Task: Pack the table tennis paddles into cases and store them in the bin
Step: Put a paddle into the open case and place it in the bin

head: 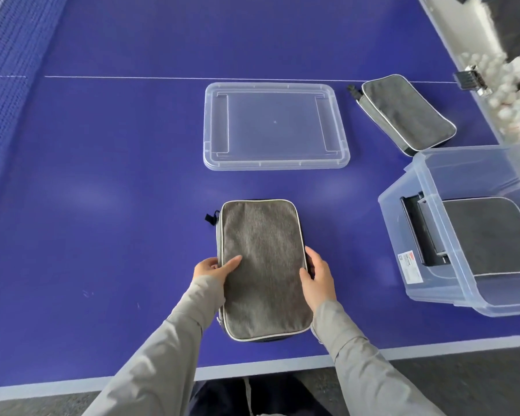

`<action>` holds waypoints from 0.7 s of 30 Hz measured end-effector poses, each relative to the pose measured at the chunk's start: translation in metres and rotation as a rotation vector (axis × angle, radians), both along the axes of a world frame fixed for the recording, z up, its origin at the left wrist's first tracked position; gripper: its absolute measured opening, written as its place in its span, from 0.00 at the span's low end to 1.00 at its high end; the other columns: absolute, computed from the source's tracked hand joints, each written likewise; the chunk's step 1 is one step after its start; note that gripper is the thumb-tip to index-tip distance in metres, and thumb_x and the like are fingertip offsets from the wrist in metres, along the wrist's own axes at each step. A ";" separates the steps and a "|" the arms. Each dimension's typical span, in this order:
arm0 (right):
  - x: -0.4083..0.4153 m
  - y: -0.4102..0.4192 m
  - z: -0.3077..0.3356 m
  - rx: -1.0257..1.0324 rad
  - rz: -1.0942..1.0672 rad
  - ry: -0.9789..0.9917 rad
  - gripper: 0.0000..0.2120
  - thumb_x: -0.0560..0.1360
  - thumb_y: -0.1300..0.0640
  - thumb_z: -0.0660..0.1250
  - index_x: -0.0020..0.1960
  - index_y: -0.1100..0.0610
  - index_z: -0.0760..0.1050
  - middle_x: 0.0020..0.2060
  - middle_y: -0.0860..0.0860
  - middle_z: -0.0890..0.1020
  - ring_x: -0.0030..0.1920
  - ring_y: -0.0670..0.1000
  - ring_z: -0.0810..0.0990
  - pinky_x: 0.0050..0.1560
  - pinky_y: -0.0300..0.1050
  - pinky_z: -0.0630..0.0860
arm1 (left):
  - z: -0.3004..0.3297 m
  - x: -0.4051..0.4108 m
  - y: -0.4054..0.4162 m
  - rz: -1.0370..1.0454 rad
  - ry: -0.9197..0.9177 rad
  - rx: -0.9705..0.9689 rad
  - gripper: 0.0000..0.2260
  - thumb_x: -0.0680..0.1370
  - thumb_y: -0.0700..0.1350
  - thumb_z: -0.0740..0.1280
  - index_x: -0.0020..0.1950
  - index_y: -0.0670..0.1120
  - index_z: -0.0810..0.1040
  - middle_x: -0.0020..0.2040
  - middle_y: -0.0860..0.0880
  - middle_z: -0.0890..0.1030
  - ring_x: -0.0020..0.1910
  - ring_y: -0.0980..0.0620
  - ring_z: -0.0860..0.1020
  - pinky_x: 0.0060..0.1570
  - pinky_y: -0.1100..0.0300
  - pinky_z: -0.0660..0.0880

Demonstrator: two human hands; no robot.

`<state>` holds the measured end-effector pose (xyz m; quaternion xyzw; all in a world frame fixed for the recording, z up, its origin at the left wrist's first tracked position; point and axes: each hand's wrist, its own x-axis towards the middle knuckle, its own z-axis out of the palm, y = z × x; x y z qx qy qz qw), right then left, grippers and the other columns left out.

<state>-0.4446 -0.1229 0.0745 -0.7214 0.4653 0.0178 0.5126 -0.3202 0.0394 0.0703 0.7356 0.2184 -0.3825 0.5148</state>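
A grey paddle case (263, 265) with pale piping lies flat on the blue table near its front edge, its black zipper pull at the far left corner. My left hand (213, 270) grips its left edge, thumb on top. My right hand (317, 277) grips its right edge, thumb on top, fingers round the side. A second grey case (406, 112) lies at the back right. A clear plastic bin (433, 223) stands at the right with a third grey case (490, 232) inside. No bare paddle shows.
The bin's clear lid (275, 126) lies flat in the middle of the table. The net (9, 70) runs along the left. A clear container of white balls (499, 94) sits at the far right edge. The table's white front edge (252, 367) is close to my body.
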 end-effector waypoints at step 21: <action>-0.015 -0.006 0.012 -0.229 0.011 -0.123 0.23 0.78 0.60 0.62 0.72 0.51 0.63 0.60 0.48 0.68 0.64 0.50 0.68 0.67 0.47 0.66 | 0.037 -0.012 -0.015 0.171 -0.001 -0.260 0.18 0.72 0.41 0.73 0.57 0.47 0.69 0.41 0.45 0.79 0.35 0.47 0.79 0.23 0.61 0.76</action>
